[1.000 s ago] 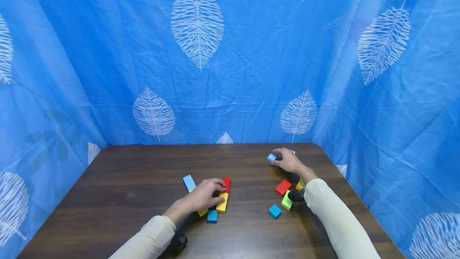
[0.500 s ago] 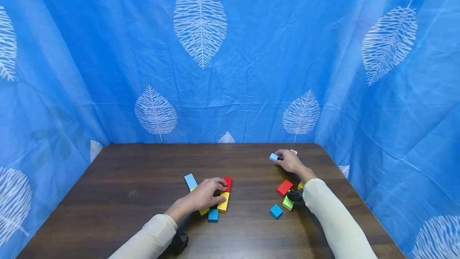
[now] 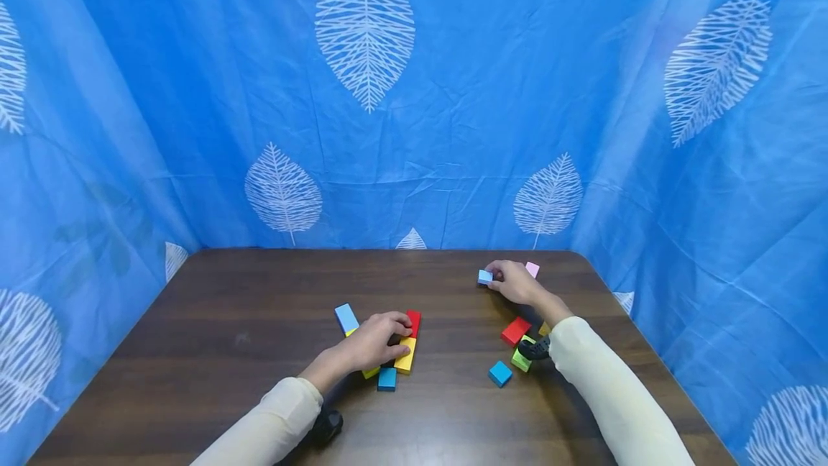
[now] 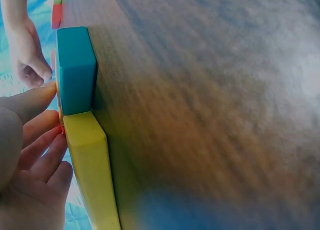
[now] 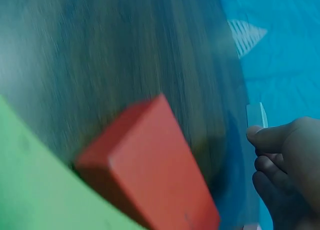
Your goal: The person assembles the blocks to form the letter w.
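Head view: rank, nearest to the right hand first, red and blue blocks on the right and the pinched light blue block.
1. Light blue block, in the right hand.
2. Red block, below the hand.
3. Blue block, lowest, slightly left.

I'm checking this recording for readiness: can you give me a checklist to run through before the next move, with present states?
1. Light blue block pinched in the right hand: ok, held at the fingertips.
2. Same block lifted off the table: cannot tell.
3. Left-hand red block and golden-yellow block end to end: ok.
4. Left hand pressing on either: cannot tell.
5. Lemon-yellow block fully visible in the head view: not ok, the left hand covers its middle.
6. Right-side blue block apart from the lime-green block: ok.
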`<state>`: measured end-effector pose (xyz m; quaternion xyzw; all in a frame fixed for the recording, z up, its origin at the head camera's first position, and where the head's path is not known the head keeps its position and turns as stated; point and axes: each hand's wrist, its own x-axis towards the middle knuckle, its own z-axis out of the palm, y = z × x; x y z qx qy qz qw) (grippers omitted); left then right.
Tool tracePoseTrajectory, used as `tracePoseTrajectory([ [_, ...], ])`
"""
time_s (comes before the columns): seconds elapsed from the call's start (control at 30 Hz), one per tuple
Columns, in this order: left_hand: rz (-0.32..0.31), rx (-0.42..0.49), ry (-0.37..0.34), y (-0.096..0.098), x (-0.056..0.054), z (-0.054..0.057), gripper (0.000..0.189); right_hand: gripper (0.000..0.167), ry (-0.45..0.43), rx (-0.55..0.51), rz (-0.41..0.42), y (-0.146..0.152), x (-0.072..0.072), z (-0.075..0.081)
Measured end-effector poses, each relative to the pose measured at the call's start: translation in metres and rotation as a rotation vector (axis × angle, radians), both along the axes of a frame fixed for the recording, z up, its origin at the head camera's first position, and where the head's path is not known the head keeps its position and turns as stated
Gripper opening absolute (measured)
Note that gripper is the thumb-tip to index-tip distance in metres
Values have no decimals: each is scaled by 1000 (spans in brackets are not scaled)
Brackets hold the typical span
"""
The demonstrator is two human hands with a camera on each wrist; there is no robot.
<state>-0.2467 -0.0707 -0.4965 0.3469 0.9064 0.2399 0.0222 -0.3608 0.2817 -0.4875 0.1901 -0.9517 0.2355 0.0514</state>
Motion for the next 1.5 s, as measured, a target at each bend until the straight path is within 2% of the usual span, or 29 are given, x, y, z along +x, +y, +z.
tracePoseTrajectory([
  [0.37,-7,-4,-14,1,-1,3,32,26,-58,-25,83,-29,13,9],
  [0.57,-22,-8,0,1,-2,1,31,25,-29,-27,155,-39,18,6],
  [0.8,-19,-12,-4,2,-3,1,31,25,-44,-16,191,-53,21,2],
  [1.07,-14,-13,-20,1,-4,1,31,25,-61,-7,224,-69,27,4],
  [1.5,-15,-16,-34,1,-3,2,31,22,-32,23,312,-92,32,-1],
])
